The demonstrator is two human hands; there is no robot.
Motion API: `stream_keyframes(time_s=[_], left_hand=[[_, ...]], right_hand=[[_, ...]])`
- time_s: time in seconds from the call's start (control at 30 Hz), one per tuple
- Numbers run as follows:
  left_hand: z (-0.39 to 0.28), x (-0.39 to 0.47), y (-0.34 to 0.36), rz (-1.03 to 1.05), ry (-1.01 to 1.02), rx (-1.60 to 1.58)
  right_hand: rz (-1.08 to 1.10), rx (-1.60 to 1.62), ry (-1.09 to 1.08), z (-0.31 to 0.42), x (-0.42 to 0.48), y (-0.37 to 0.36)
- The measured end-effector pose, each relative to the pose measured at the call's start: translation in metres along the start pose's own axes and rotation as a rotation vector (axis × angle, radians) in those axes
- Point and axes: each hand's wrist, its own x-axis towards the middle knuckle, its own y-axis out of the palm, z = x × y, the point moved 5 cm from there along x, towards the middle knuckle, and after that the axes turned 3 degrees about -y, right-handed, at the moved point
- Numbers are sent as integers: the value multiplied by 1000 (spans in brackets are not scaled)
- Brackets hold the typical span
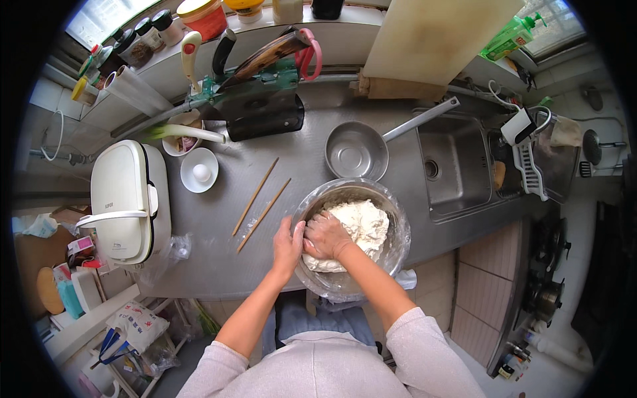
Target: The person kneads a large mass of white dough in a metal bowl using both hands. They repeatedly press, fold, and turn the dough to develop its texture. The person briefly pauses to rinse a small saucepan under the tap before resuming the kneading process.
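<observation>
A large metal mixing bowl (404,234), its inside smeared with flour, sits at the counter's front edge. In it lies a rough, pale mass of dough (366,226). My left hand (287,248) grips the bowl's left rim, thumb towards the inside. With fingers curled, my right hand (328,236) presses into the left part of the dough; its fingertips are partly hidden. Left of the bowl rest two wooden chopsticks, one farther back (255,196) and one nearer (264,215), with a little flour between them. A metal saucepan (356,151) stands just behind the bowl.
A white egg (201,172) sits in a small bowl (188,180). Behind it, a scallion (194,132) lies across another bowl (171,145). A white lidded appliance (127,199) stands left. Knives (268,54) hang in a rack at the back. The sink (453,164) is right.
</observation>
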Motion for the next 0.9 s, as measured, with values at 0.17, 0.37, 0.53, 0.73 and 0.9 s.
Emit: stream_keyframes(time_s=[0.17, 0.37, 0.53, 0.73, 0.9], left_hand=[[-10, 13, -2, 27, 6, -10], [-2, 14, -1, 4, 47, -78], [-15, 11, -2, -25, 101, -66], [-19, 7, -3, 15, 52, 53], [-9, 4, -3, -58, 22, 74]], right_hand=[[64, 15, 156, -7, 16, -6], [-448, 779, 464, -25, -25, -46], [-420, 914, 1049, -68, -85, -16], [-36, -17, 833, -42, -46, -17], [-28, -97, 760, -48, -12, -19]])
